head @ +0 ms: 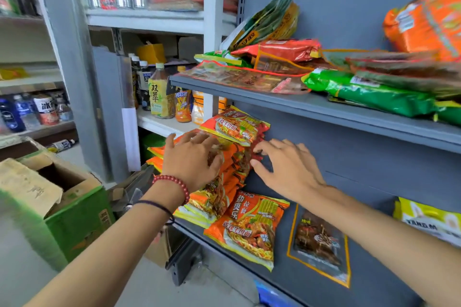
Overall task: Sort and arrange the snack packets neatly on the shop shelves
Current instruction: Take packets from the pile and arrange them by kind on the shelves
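Right, grey metal shop gondola: lower shelf (pixel 374 291) and upper shelf (pixel 324 112) on a grey back panel (pixel 349 7), with white racking (pixel 149 20) to the left carrying drink bottles (pixel 159 92). An open green cardboard box (pixel 62 207) sits on the floor at left. Top-left stock is motion-blurred and can't be read. A yellow packet (pixel 429 222) is cut off at the right edge, and the big orange pack (pixel 429 22) on the upper shelf runs out of frame. The upper shelf is a loose heap: green packets (pixel 374 95), a red packet (pixel 282 51) and a clear red-edged packet (pixel 244 77) overhanging the front lip. The stack of orange noodle packets (pixel 232 174) sits at the left end of the lower shelf, leaning, bottoms splayed forward, with one packet (pixel 234 127) tilted across its top. Both hands are on it. Left hand (pixel 192 159), with a red bead bracelet (pixel 174 182) on the wrist, lies with fingers spread wide on the stack's near face, not wrapped round anything. Right hand (pixel 289 169) is also spread wide, fingertips touching the crimped ends on the stack's right side, with no closed grasp visible. The hands hide the stack's middle, so no packet count. A single orange noodle packet (pixel 249 227) lies flat face-up just in front of the stack. A dark clear-window packet (pixel 319 242) with orange trim lies flat beside that one, apart from it.
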